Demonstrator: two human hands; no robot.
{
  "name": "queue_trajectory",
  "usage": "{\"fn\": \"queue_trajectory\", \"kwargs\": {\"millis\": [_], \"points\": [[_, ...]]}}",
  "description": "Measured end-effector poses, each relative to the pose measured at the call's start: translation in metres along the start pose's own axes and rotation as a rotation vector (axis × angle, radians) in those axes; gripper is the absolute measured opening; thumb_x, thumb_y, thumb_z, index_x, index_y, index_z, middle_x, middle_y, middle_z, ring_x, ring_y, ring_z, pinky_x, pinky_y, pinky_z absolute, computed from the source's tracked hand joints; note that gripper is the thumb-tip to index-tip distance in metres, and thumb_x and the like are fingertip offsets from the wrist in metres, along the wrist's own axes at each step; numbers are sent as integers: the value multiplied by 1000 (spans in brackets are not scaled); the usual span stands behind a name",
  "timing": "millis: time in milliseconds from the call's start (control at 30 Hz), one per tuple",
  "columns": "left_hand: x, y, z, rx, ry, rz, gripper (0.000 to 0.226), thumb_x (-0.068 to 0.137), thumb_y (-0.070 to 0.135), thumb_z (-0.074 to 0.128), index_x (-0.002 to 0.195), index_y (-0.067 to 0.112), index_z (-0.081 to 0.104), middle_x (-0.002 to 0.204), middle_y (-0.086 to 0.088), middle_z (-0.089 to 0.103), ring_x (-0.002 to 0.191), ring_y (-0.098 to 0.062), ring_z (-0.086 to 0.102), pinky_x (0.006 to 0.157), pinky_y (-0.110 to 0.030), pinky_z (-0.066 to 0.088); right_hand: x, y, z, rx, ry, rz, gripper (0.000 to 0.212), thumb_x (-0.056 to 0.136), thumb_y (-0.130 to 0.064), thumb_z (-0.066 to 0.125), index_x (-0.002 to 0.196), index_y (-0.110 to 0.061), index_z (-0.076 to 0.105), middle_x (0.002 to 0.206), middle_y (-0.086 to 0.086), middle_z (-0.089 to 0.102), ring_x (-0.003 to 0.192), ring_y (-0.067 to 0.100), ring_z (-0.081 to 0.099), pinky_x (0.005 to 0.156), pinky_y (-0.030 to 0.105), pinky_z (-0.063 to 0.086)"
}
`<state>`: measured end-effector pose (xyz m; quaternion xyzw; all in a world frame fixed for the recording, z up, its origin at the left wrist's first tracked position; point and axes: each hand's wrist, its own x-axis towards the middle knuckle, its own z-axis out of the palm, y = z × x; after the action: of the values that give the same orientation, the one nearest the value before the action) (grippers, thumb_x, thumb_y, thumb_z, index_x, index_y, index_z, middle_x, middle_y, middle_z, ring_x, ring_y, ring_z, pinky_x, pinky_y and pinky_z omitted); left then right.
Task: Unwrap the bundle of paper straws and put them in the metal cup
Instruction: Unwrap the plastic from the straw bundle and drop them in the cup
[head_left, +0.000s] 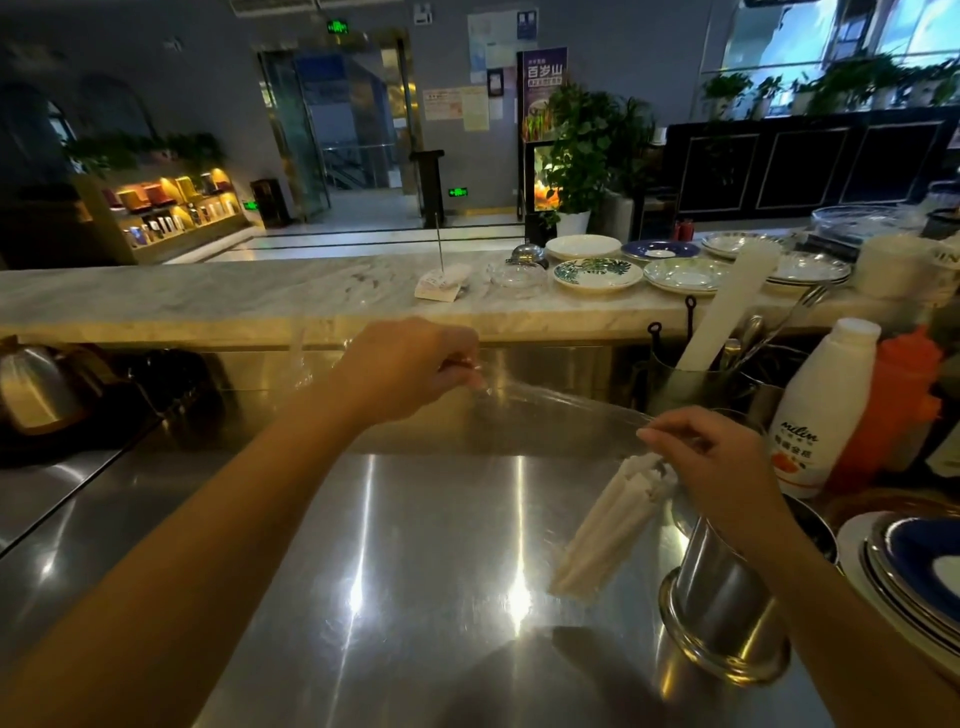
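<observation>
The right hand (711, 462) covers the upper end of the straws (608, 530) it holds, and its forearm hides part of the metal cup's (722, 597) rim. The clear wrap (561, 410) pinched by the left hand (410, 364) is a faint smear, its edges lost. The left fingertips curl out of sight. The kettle (31, 384) at far left and the stacked plates (904, 571) at lower right are cut off by the frame's edges. Print on the posters (483, 57) at upper centre is too small to read.

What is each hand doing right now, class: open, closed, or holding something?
Left hand: pinches the clear plastic wrap, which is stretched taut.
Right hand: grips the top of the paper straw bundle, above the metal cup.
</observation>
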<state>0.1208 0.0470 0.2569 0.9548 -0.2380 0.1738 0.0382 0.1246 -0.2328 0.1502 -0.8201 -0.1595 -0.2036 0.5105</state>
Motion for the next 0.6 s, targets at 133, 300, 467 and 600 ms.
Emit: {"fn": "queue_trajectory", "kwargs": {"millis": [133, 300, 467, 600], "points": [[-22, -11, 28, -74, -73, -97, 3, 84, 25, 61, 86, 27, 61, 74, 17, 51, 65, -3, 47, 61, -25, 44, 2, 4, -1, -132, -152, 8, 13, 79, -16, 64, 81, -28, 61, 75, -14, 59, 75, 5, 58, 63, 14, 41], [-46, -23, 48, -192, -88, -170, 8, 84, 14, 61, 83, 21, 62, 79, 6, 61, 71, -11, 54, 60, -18, 40, -9, 20, 1, -231, -258, 130, 25, 81, -16, 63, 106, -14, 59, 86, -11, 55, 76, 0, 52, 60, 8, 37], [-52, -23, 43, -164, 147, -125, 7, 83, 9, 63, 88, 12, 66, 82, -5, 69, 75, -20, 61, 74, -36, 47, -13, 11, -3, -167, -57, 16, 18, 79, -14, 64, 96, -15, 63, 77, -18, 57, 73, -1, 59, 57, 10, 44], [-55, -22, 50, -148, -76, -233, 6, 86, 16, 58, 88, 19, 62, 85, -3, 67, 77, -17, 58, 64, -27, 45, -9, 6, 1, -165, -150, 66, 15, 78, -15, 65, 92, -20, 63, 76, -17, 58, 74, 0, 58, 61, 12, 41]]}}
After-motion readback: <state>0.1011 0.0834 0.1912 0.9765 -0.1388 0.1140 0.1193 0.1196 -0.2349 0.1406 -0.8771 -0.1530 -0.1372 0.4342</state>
